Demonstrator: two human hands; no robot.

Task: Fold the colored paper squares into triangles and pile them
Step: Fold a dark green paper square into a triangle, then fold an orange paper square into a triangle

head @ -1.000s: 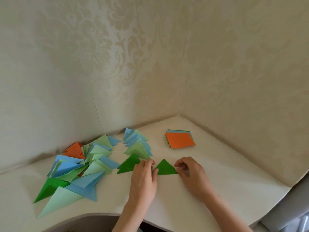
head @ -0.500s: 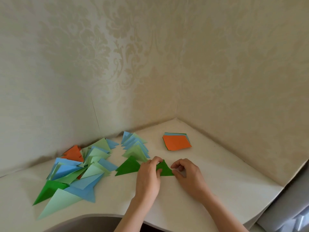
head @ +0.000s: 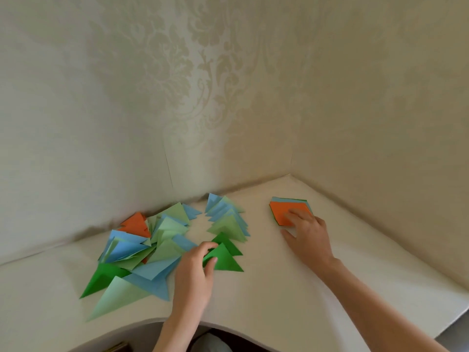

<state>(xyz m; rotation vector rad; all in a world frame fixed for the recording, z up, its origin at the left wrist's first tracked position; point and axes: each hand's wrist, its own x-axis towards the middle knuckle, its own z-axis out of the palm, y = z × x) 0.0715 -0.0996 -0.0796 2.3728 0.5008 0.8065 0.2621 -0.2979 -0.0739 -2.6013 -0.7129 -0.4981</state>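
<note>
My left hand (head: pixel 195 268) pinches a dark green folded triangle (head: pixel 225 261) by its left corner, low over the table, on top of another dark green triangle (head: pixel 229 243). My right hand (head: pixel 308 233) lies with straight fingers on the orange top sheet of the stack of unfolded paper squares (head: pixel 283 212) at the back right. A loose pile of folded triangles (head: pixel 142 252) in blue, light green, dark green and orange spreads to the left. A smaller fan of blue and light green triangles (head: pixel 228 217) lies behind the green ones.
The cream table (head: pixel 291 295) sits in a corner between two patterned walls (head: pixel 203 97). Its front edge curves inward near my body (head: pixel 228 326), and its right edge drops off at the far right.
The left hand has carried the green triangle left, next to the other green one. The right hand has let go of it and reached back right onto the orange square stack.
</note>
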